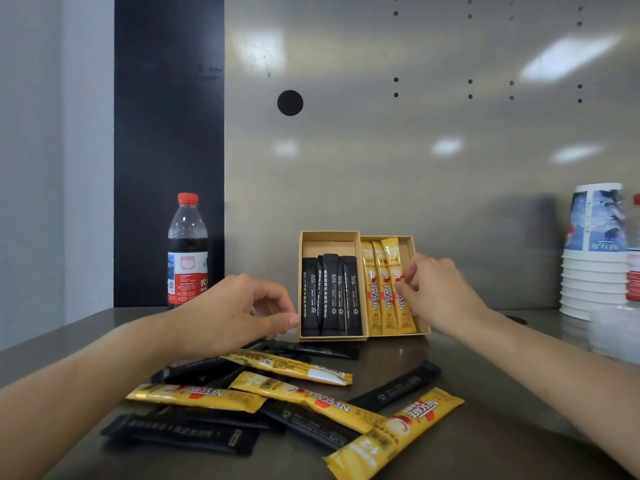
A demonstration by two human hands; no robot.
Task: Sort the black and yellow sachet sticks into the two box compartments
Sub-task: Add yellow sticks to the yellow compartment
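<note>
- Fingers (pixel 273 294) of left hand (pixel 235 306) curl loosely, empty, just beside the box (pixel 329 234).
- Black sticks (pixel 330 296) stand in its left compartment.
- Right hand (pixel 440 292) pinches a yellow stick (pixel 393 261) in the right compartment; this looks like the placing step.
- Next, likely: let go, then pick from the loose sticks (pixel 294 396) on the table (pixel 485 358).

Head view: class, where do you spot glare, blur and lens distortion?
Head view: bright glare patches on the metal back panel; the nearest yellow sachet, at the bottom edge, is soft; the forearms stretch wide toward the corners, likely wide-angle distortion.
</note>
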